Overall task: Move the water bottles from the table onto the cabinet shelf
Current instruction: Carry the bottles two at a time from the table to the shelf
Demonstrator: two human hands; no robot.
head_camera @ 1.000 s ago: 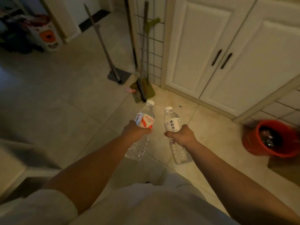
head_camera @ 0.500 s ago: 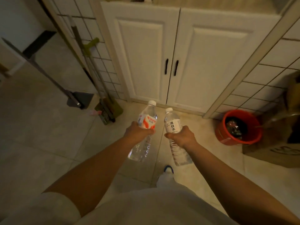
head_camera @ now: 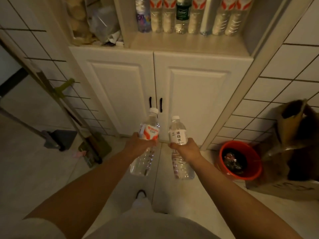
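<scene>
My left hand (head_camera: 139, 146) grips a clear water bottle with a red-and-white label (head_camera: 149, 131), cap tilted up and away. My right hand (head_camera: 185, 149) holds a second clear bottle with a white label (head_camera: 178, 133). Both are held out in front of a white cabinet, below its open shelf (head_camera: 189, 44). Several bottles (head_camera: 181, 16) stand in a row at the back of that shelf. The shelf's front part is bare.
Two shut cabinet doors (head_camera: 195, 100) with black handles lie under the shelf. A bag of things (head_camera: 96, 23) fills the left compartment. Mops and a dustpan (head_camera: 58, 137) lean at the left wall. A red bucket (head_camera: 240, 159) and a cardboard box (head_camera: 293, 152) sit at right.
The view has swung up and closer to the cabinet, so the open shelf with its row of bottles has come into sight. Both hands still hold their bottles.
</scene>
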